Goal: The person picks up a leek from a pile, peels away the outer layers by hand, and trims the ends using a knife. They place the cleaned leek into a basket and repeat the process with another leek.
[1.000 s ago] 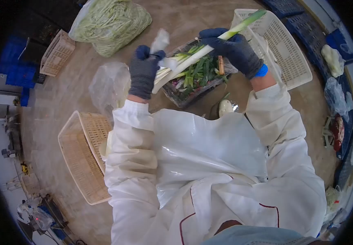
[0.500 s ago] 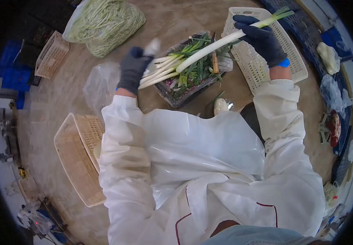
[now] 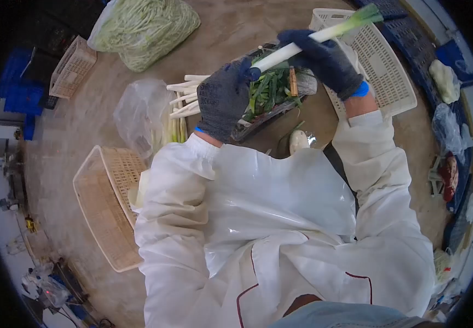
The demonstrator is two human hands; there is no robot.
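Observation:
A leek (image 3: 296, 50) with a long white shank and green top slants up to the right. My right hand (image 3: 326, 63), in a dark glove, is closed around its middle. The gloved fingers of my left hand (image 3: 222, 101) are closed at its lower white end, partly hiding it. Several trimmed white leeks (image 3: 184, 101) lie beside and behind my left hand. Beneath the held leek is a dark crate (image 3: 258, 126) with green leaf scraps (image 3: 272, 90). Across it lies a wooden handle (image 3: 293, 82), the rest covered by my hands.
A white plastic basket (image 3: 392, 71) stands beyond my right hand. Stacked pale baskets (image 3: 102, 202) are at my left. A large bag of green vegetables (image 3: 143, 33) and a clear plastic bag (image 3: 138, 112) rest on the floor. A shoe (image 3: 299, 141) shows below the crate.
My left hand has moved right, from the pile of leeks to the held leek's lower end; the blurred white piece near it no longer shows. My right hand has shifted left along the leek.

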